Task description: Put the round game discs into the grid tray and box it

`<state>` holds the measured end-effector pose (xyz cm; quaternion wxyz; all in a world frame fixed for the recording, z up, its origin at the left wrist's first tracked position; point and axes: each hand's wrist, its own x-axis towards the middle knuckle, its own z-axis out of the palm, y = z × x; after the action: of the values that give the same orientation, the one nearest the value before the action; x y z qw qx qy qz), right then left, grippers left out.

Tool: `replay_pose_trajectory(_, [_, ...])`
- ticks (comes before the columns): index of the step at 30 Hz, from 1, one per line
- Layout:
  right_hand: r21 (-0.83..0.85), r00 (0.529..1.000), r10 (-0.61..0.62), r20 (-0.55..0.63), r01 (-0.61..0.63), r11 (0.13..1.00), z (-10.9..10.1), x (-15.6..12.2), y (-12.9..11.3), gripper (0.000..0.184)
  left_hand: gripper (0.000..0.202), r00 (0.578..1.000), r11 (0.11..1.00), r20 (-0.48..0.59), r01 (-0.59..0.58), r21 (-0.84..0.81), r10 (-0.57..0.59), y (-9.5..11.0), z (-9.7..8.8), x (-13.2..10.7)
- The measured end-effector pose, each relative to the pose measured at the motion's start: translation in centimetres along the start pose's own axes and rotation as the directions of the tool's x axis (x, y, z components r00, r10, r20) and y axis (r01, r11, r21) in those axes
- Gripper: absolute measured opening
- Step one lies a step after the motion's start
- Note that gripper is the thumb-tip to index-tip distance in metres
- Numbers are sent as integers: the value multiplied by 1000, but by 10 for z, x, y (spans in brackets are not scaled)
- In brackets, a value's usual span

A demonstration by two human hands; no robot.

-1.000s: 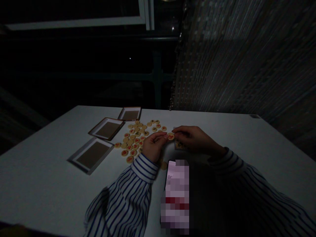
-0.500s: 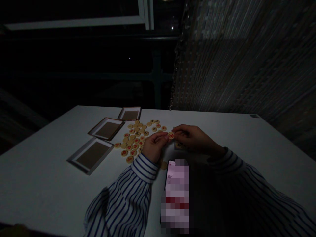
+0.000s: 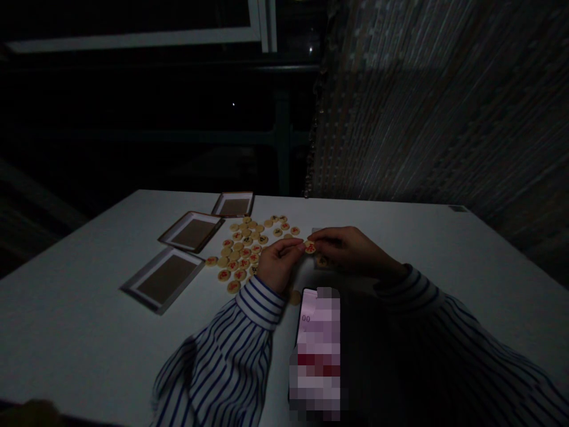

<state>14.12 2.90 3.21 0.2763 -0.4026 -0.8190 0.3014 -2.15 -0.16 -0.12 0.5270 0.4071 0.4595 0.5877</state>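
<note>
Table (image 3: 89, 332) carries three shallow box trays (image 3: 165, 280) at left, a lit phone (image 3: 316, 338) nearest the sleeves, and scattered Chinese chess discs (image 3: 242, 252). Left hand (image 3: 276, 265) and right hand (image 3: 351, 249) meet beyond the phone. Both grips pinch one red-marked disc (image 3: 310, 246) just above the table, face up, probably for reading. Nothing blocks it.
</note>
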Motion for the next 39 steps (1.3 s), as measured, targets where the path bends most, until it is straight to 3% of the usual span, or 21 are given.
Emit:
replay_pose_trajectory(6, [-61, 999, 19, -45, -22, 998, 0, -1, 1, 24, 23, 1000, 1000, -3, 14, 5, -14, 1, 1, 0])
replay_pose_trajectory(17, [-126, 998, -51, -41, 46, 991, 0, -1, -4, 24, 24, 1000, 1000, -7, 0, 13, 0, 0, 0, 0])
replay_pose_trajectory(23, [-342, 982, -189, 2, 178, 923, 1, -2, -9, 29, 24, 1000, 1000, -31, -1, 30, 2, 0, -1, 1])
replay_pose_trajectory(28, [-426, 962, -272, 16, 253, 868, 1, 0, -6, 29, 25, 1000, 1000, -7, -2, 22, 2, 0, 0, 1])
replay_pose_trajectory(39, [-507, 964, -263, 34, 243, 827, 2, -1, -7, 31, 30, 1000, 998, -4, -8, 59, 8, -3, -2, 2])
